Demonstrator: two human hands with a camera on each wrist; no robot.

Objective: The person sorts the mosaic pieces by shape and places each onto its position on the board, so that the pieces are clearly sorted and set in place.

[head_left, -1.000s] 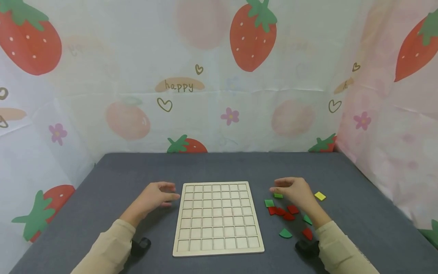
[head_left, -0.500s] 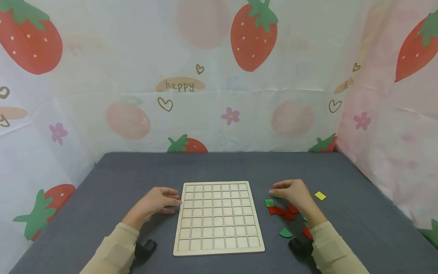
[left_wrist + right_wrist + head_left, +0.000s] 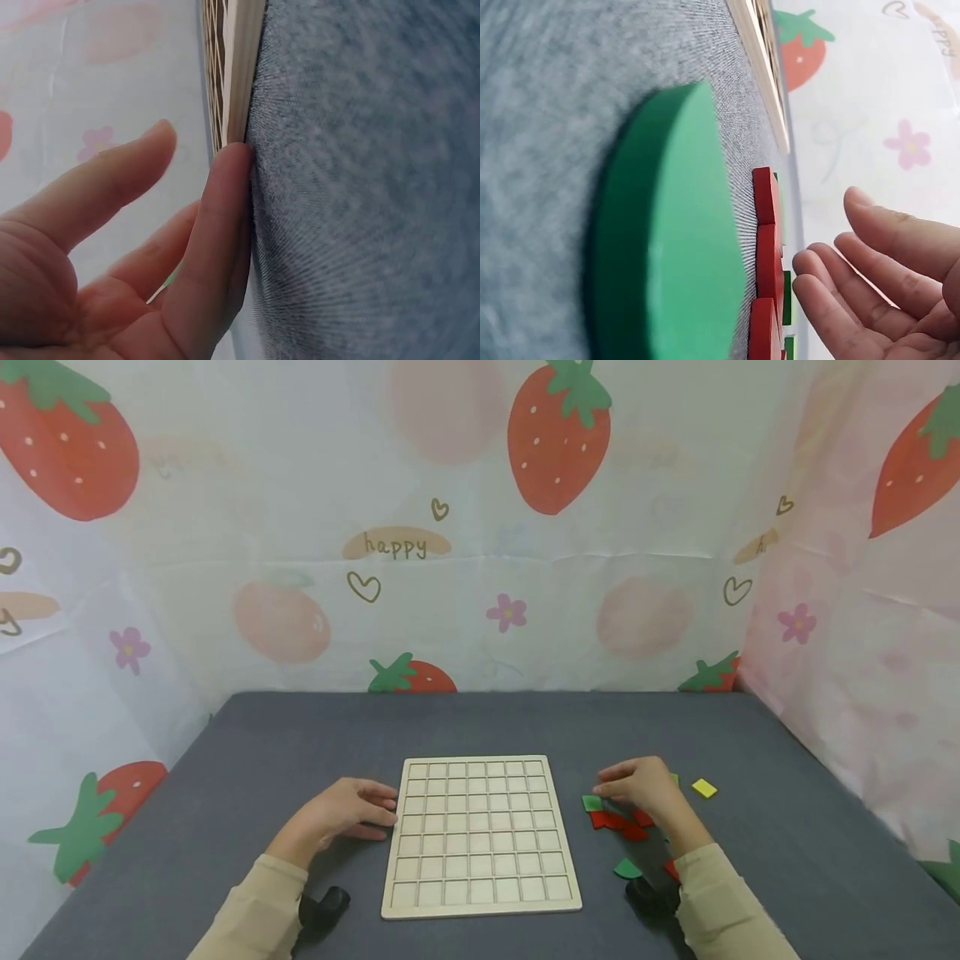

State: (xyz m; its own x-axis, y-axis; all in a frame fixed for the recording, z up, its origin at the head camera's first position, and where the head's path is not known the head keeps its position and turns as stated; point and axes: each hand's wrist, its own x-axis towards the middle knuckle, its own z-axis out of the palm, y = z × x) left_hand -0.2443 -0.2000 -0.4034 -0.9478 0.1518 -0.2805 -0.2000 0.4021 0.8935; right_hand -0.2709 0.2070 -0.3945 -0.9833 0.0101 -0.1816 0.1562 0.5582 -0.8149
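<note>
A pale wooden board [image 3: 480, 844] with a grid of square recesses lies flat on the dark table. My left hand [image 3: 341, 811] is at its left side; in the left wrist view a fingertip [image 3: 234, 161] touches the board's edge [image 3: 241, 75], thumb held apart. My right hand [image 3: 643, 787] hovers over small flat pieces right of the board, fingers loosely bent and nothing held. Under and near it lie a green square [image 3: 592, 803], several red pieces [image 3: 616, 821], and a green quarter-round [image 3: 627, 868], large in the right wrist view. The hand hides some pieces.
A yellow square [image 3: 704, 788] lies to the right of my right hand, with a bit of light green piece [image 3: 674, 778] beside it. Strawberry-print cloth [image 3: 465, 610] stands around the back and sides of the grey-covered table [image 3: 315, 718].
My left hand has shifted right and nearer me, up to the board's edge. My right hand has lowered slightly nearer me, and a light green piece shows behind it. The board stays put.
</note>
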